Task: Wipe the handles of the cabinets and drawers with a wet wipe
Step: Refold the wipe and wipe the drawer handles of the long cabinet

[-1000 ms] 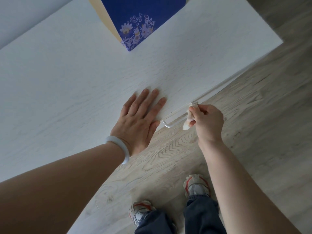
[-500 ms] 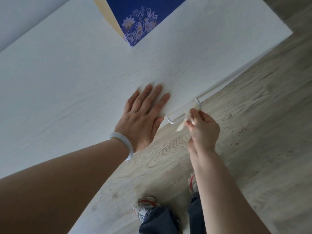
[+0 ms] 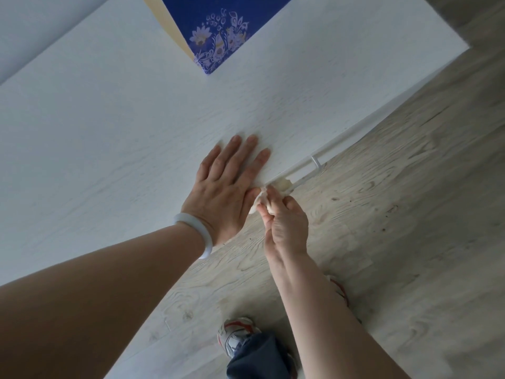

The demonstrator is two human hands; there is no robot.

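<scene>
Head view is looking steeply down at a white cabinet top [image 3: 114, 138] that is filling most of the frame, with pale wood-grain floor [image 3: 396, 214] running along its right edge. A blue box with a floral print [image 3: 218, 31] is sitting on the cabinet top near the far edge. The left forearm is reaching in from the lower left, and the left hand [image 3: 226, 192] is lying flat, palm down, on the cabinet top at its front edge, fingers spread and empty, with a pale bangle [image 3: 195, 232] sitting around the wrist. The right forearm is coming up from the bottom of the frame; the right hand [image 3: 284, 222] is hanging just over the front edge, fingers pinching a crumpled wet wipe [image 3: 263, 199]. The wipe is pressing against the near end of the thin white handle [image 3: 306, 176], right beside the left thumb. Below, a sneaker [image 3: 235, 337] and a dark trouser leg [image 3: 259, 356] are showing above the floor.
</scene>
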